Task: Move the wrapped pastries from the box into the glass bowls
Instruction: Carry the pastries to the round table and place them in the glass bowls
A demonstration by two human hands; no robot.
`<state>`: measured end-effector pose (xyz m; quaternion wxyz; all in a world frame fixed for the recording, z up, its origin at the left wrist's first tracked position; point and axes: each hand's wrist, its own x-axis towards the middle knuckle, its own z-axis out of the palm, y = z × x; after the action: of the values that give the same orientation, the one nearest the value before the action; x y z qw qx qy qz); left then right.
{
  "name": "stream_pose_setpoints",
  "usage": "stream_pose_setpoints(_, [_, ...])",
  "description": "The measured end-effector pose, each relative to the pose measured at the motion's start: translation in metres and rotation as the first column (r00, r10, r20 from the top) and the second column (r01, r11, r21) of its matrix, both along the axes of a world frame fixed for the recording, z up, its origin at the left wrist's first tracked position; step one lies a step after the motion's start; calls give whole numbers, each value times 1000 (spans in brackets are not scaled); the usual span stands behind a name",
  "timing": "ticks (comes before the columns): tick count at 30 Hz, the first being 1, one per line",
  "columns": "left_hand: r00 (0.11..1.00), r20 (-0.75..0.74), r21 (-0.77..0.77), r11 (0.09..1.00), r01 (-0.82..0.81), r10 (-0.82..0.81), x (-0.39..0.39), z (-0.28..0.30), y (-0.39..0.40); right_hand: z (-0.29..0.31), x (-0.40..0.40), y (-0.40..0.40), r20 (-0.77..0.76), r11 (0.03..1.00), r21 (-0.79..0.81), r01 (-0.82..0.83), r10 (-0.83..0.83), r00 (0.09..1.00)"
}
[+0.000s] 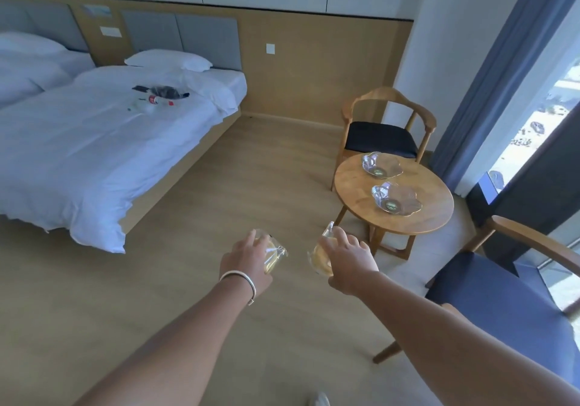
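1. left hand [248, 259], silver bangle at the wrist: fingers curled round a clear-wrapped yellow pastry [273, 256], held over the floor.
2. right hand [348, 256]: grips a second clear-wrapped yellow pastry [320, 256].
3. two clear scalloped glass bowls [396, 199], [380, 164]: on the round wooden table [354, 182], well ahead of both hands.

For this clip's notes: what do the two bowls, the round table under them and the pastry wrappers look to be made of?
Near bowl and far bowl: clear glass by the look, with wavy rims; the tabletop shows through them.
Round table: wood with a smooth, light brown finish; faint grain shows.
Wrappers on the pastry in the left hand and the pastry in the right hand: thin clear film, probably plastic, crinkled and glinting.
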<state>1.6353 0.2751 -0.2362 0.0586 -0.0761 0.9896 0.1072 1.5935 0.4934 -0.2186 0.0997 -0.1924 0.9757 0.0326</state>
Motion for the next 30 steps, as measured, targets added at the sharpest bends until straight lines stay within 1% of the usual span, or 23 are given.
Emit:
stream_pose_setpoints(4, [1000,11,-1,1000,-27,27,-53,-8,-20,-11,-61,-19,4,1000,-16,-18,18,1000])
stream_pose_setpoints(8, [998,5,-8,998,-63,63,-125,-9,-39,-20,-138,-36,12,999,-33,-28,28,1000])
stream_pose_setpoints(12, [997,10,-9,997,-83,83,-203,1,-55,-18,-224,-49,-2,999,-21,-43,43,999])
stream_pose_setpoints(16, [995,-23,-13,995,-98,97,-279,14,-71,-10,-303,-62,-23,998,-12,-58,58,998])
stream_pose_setpoints(19, [996,-39,-19,996,-84,84,-328,20,-77,-4,-351,-68,-25,998,-17,-63,62,998])
stream_pose_setpoints(24, [998,4,-27,998,-64,64,-401,22,-84,0,-416,-76,-17,998,-31,-54,53,998])
stream_pose_setpoints(30, [1000,2,-28,999,20,-20,-506,15,-86,-9,-500,-79,-4,1000,-18,-8,8,1000])
